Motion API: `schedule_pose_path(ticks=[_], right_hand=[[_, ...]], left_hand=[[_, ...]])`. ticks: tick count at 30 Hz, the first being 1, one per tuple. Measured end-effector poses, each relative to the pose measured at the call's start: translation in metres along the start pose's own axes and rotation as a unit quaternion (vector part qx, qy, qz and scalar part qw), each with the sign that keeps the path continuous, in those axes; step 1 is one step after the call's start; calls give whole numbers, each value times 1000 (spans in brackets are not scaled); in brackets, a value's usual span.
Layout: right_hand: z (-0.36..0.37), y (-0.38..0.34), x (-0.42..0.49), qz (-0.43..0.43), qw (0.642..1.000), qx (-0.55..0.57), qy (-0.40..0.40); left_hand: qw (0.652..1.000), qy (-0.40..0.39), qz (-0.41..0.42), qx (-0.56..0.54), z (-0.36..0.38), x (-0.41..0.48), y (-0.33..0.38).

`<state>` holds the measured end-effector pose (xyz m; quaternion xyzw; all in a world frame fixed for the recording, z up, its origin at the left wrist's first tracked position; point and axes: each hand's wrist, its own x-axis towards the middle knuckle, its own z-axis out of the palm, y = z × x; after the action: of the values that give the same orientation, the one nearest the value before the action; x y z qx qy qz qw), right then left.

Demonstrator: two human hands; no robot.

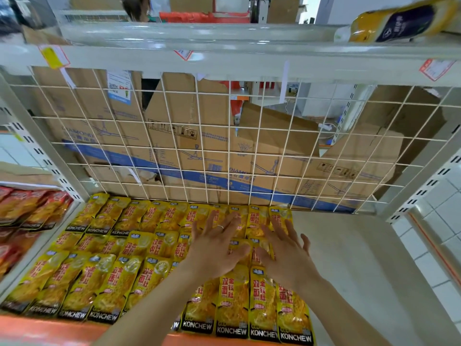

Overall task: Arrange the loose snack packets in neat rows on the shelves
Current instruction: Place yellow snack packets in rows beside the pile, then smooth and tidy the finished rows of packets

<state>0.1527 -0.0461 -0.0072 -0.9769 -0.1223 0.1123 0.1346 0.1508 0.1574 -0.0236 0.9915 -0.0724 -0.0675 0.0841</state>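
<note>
Yellow KONCHEW snack packets [112,278] lie flat in three overlapping rows on the white shelf [349,258], covering its left and middle. My left hand [215,248] rests flat with spread fingers on the middle and back rows; a ring is on one finger. My right hand [284,253] lies beside it, fingers straight, over the rightmost packets [257,218] of the back rows. Neither hand grips a packet. The packets under both palms are partly hidden.
A white wire grid [224,151] backs the shelf, with cardboard boxes [174,136] behind it. The upper shelf [224,58] carries a yellow and dark blue bag [401,21] at the right. Red packets [32,211] fill the neighbouring shelf at the left. An orange edge strip [50,330] runs along the front.
</note>
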Motion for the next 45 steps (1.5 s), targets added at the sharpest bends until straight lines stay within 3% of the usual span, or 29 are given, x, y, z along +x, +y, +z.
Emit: schedule_pose_path(ticks=[6, 10, 14, 17, 26, 35, 40, 45], right_hand=[[-8, -33, -10, -48, 998, 18, 40], [-2, -26, 22, 12, 999, 0, 48], [1, -19, 55, 74, 996, -15, 55], [5, -15, 70, 100, 994, -6, 49], [10, -3, 71, 72, 997, 7, 34], [4, 3, 37, 48, 998, 39, 31], [25, 12, -20, 12, 999, -1, -37], [43, 10, -30, 16, 999, -31, -20]], left_hand=[[997, 74, -21, -25, -19, -56, -9], [999, 22, -29, -13, -10, -48, -10], [999, 47, -8, 10, 0, 2, -3], [999, 30, -38, 4, 3, 36, 3], [997, 13, -69, -34, 9, 60, -5], [998, 42, -14, -40, 2, 24, -2], [998, 34, 47, 3, 25, -43, -6], [997, 47, 48, 23, 38, -54, -4]])
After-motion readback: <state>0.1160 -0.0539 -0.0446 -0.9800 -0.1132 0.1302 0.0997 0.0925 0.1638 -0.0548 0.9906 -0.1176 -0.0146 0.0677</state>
